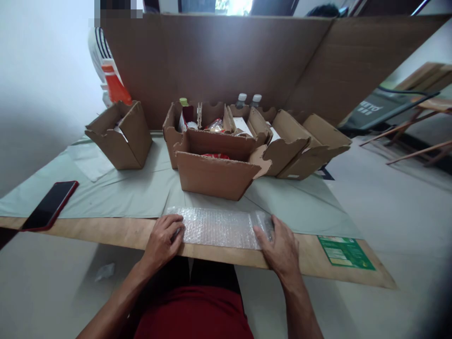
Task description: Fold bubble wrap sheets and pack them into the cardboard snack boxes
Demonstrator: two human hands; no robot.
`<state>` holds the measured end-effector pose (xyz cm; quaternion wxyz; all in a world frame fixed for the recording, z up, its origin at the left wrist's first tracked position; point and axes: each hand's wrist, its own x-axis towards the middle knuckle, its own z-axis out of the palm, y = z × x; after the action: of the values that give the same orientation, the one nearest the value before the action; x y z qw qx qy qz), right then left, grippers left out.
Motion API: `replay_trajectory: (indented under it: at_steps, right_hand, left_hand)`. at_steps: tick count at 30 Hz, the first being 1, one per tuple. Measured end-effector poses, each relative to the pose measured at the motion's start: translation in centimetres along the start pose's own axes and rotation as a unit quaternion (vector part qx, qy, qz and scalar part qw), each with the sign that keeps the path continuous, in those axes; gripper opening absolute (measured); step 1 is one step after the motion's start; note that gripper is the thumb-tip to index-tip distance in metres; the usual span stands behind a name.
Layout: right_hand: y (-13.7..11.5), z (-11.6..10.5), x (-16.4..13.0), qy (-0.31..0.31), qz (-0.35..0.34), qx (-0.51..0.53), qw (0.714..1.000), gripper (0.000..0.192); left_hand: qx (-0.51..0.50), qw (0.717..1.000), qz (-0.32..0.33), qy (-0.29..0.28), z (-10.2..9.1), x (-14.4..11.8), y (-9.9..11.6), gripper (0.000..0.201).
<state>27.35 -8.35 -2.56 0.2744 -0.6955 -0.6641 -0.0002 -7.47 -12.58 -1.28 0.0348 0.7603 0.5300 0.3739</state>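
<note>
You wear a deep red top and black bottoms; your left hand, right hand and both forearms are bare.

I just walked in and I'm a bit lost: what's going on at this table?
A person's left hand is at the left end of a strip of clear bubble wrap, and the right hand is at its right end. The strip lies spread out at the front of the table. Just beyond it stands an open cardboard box with something red inside. A phone lies off to the left.
</note>
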Motion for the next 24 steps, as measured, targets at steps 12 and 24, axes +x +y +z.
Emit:
replay_trajectory:
  at_steps: [12,24]
  right_hand:
    - [-1.7,-0.2,1.2,-0.017,-0.019,0.104,0.994,0.036]
    - [-2.1,-1.9,2.4,-0.093,0.178,0.379,0.903,0.066]
  left_hand:
    - [0.013,1.0,-0.002,-0.004,0.6,-0.3,-0.2,0.017]
    - [-0.001,0.999,-0.031,0.015,-1.0,0.3,-1.0,0.016]
